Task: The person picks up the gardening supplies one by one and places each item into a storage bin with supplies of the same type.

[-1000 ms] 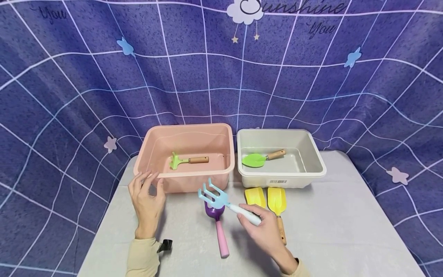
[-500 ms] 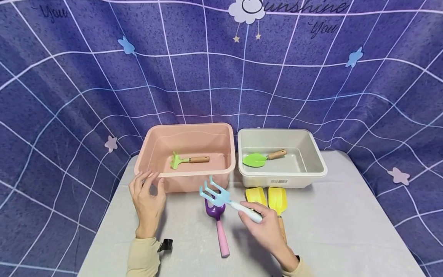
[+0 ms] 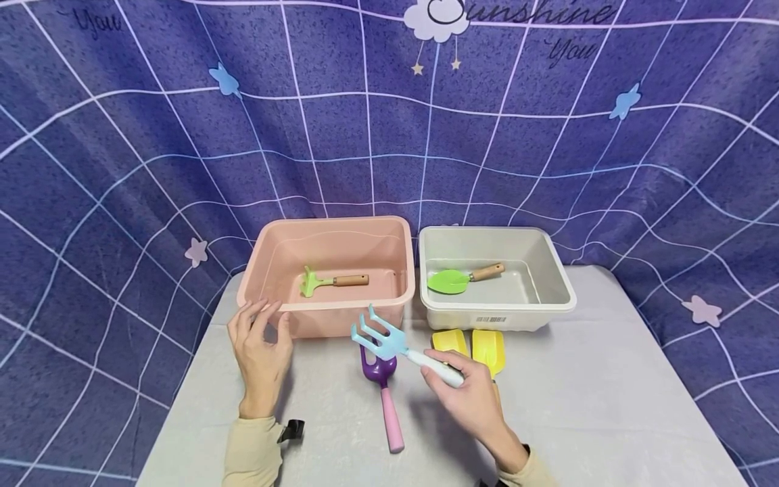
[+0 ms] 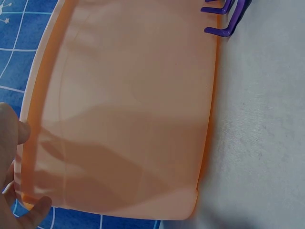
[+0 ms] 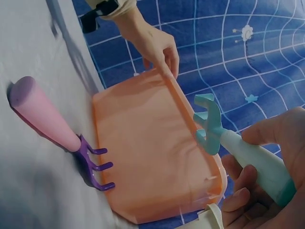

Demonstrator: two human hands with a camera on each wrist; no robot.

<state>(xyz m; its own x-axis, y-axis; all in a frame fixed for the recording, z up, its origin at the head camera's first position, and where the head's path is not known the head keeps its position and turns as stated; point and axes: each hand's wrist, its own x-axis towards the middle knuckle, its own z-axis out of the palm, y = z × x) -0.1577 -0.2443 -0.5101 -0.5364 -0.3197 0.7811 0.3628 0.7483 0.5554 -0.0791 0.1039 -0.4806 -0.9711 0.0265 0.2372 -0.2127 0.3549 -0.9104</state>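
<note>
In the head view my right hand (image 3: 471, 399) grips the pale handle of a light blue hand fork (image 3: 385, 341), its tines tilted up just in front of the pink bin. The right wrist view shows thumb and fingers round that handle. My left hand (image 3: 262, 352) holds the front left corner of the pink bin (image 3: 341, 323) by its rim. Below the fork, a purple hand fork (image 3: 380, 370) with a pink handle lies on the table. A green hand rake (image 3: 309, 281) with a wooden handle lies inside the pink bin.
Right of the pink bin stands a white bin (image 3: 496, 318) with a green trowel (image 3: 449, 281) in it. Before it lie two yellow scoops, a left scoop (image 3: 449, 341) and a right scoop (image 3: 489, 350), partly behind my right hand. A patterned blue curtain (image 3: 389, 182) hangs behind.
My right hand has shifted very slightly, and the light blue fork's tines have risen a little towards the pink bin's rim. My left hand stays at the bin's corner.
</note>
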